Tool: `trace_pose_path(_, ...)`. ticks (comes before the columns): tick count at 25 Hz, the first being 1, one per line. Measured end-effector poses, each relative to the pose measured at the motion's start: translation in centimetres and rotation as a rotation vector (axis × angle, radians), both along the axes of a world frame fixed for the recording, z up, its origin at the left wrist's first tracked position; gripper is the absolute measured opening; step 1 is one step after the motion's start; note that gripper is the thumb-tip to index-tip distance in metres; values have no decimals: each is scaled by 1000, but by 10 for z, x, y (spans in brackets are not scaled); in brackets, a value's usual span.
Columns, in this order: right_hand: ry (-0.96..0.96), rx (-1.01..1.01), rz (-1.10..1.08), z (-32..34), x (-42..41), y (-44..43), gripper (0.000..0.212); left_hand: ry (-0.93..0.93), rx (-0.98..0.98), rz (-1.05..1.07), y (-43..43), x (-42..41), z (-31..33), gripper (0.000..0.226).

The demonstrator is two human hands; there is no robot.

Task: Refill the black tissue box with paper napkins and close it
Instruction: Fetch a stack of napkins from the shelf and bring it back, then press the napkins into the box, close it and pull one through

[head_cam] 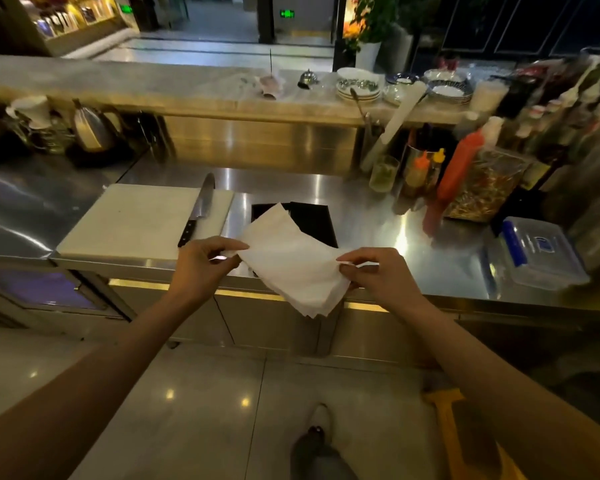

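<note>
A stack of white paper napkins (291,261) hangs in the air over the front edge of the steel counter. My left hand (201,261) pinches its left corner and my right hand (374,271) pinches its right edge. Right behind the napkins lies the black tissue box (314,220) on the counter; the napkins hide its front and left part, so I cannot tell whether it stands open.
A white cutting board (136,220) with a large knife (200,209) lies left of the box. Sauce bottles (454,174), a clear tub and a lidded plastic container (541,254) stand at the right. Plates and bowls (359,86) sit on the raised ledge behind.
</note>
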State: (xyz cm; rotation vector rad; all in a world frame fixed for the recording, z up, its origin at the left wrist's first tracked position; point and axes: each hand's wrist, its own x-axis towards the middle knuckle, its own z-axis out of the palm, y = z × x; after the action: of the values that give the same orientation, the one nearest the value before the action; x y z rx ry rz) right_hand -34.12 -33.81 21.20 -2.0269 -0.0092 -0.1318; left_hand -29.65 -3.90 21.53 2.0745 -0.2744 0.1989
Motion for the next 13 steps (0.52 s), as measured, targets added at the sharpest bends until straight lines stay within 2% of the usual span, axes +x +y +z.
trace_pose_path(8,90,114,-123,-67,121,5,17,62,109,-23,-16,155,-34,24)
trace_pose_path(13,126,38,-179,-106,159,35,18,73,178,-117,-1,233,-64,25)
